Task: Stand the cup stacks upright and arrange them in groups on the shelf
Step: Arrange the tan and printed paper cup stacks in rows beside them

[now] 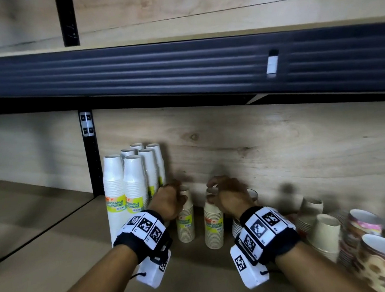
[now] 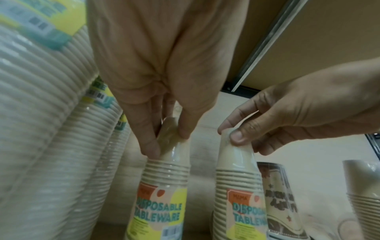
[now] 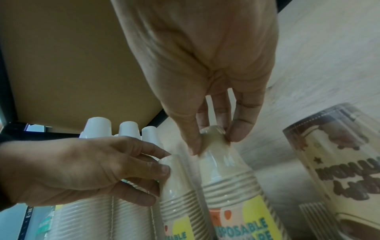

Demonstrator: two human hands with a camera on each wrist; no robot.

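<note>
Shelf (image 1: 56,244) of pale wood runs between black metal posts, with a plywood back wall (image 1: 255,141) and a dark ribbed rail (image 1: 135,69) on the shelf above.

Six white stacks (image 1: 134,185) stand upright at the left against the post, tightly grouped, each in clear wrap with a yellow label.

Just beside them stand two beige stacks, near each other but apart. The left hand (image 1: 168,202) pinches the top of the left beige stack (image 1: 185,224), its fingers (image 2: 149,146) narrowed round the upturned base of the top cup. The right hand (image 1: 229,196) pinches the top of the right beige stack (image 1: 214,227) the same way, with its fingers (image 3: 239,129) curled close on the cup.

At the right lie loose stacks (image 1: 327,232), tilted or on their sides, mouths toward the camera; motion blur and the frame edge cut them off, so I cannot count them. A printed stack (image 2: 281,203) stands behind the right beige stack, partly hidden by the right wrist in the head view; its lettering is unreadable.
</note>
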